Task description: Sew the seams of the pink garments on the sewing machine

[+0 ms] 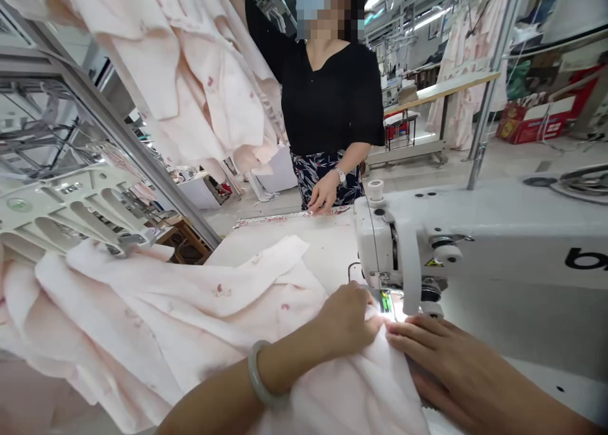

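Observation:
Pale pink printed fabric (pixel 228 296) spreads across the sewing machine table and runs up to the lit needle area. My left hand (pixel 346 318), with a bangle on its wrist, is closed on the fabric just left of the presser foot (pixel 386 302), thumb and fingers bent. Lying over the fabric edge, my right hand (pixel 437 343) has its fingers stretched out flat, fingertips near the foot. Its underside is hidden. The white sewing machine head (pixel 384 239) stands directly beyond both hands. A green part shows beside the needle.
Across the table stands a person in a black top (pixel 332 99), one hand (pixel 323 193) at the table's far edge. Pink garments (pixel 190 74) hang at upper left. A pale clamp hanger (pixel 71 207) holds cloth at left. A metal pole (pixel 496 74) rises behind the machine.

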The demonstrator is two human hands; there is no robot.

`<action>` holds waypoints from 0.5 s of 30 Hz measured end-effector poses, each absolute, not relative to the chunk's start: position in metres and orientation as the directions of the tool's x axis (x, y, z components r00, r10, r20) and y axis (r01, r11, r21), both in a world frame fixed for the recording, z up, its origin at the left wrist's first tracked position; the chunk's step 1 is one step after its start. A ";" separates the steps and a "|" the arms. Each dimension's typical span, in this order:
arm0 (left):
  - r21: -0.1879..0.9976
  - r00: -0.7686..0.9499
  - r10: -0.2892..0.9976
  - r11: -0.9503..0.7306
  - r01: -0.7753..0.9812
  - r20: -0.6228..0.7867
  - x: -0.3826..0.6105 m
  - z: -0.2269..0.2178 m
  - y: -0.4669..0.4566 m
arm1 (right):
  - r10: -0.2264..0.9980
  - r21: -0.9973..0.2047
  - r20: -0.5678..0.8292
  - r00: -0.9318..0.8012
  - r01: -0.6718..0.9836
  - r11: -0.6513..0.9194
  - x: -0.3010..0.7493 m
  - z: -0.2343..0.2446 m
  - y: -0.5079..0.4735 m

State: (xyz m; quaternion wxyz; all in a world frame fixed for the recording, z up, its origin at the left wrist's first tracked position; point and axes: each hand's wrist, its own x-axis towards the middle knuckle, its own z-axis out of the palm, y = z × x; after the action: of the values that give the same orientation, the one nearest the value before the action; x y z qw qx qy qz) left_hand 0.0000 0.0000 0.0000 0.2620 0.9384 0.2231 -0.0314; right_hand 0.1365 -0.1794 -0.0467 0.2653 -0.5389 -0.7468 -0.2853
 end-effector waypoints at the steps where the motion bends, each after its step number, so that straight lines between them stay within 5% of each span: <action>1: 0.440 0.889 0.417 -0.774 0.456 -0.187 0.000 0.000 -0.001 | 0.664 0.127 0.695 -0.276 0.956 0.264 0.137 -0.048 -0.179; 11: 0.247 0.837 0.453 -0.811 0.530 -0.307 0.005 0.020 -0.016 | 0.699 0.011 0.677 -0.231 0.953 0.304 0.137 -0.056 -0.180; 15: 0.267 0.838 0.466 -0.801 0.536 -0.286 0.004 0.016 -0.013 | 0.701 -0.006 0.678 -0.222 0.952 0.307 0.138 -0.052 -0.180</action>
State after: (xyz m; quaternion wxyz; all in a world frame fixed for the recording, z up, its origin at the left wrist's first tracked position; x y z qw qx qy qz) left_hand 0.0035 -0.0131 0.0158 0.1708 0.9432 0.2656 -0.1035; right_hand 0.1378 -0.1795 -0.0522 0.2960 -0.5490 -0.7524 -0.2119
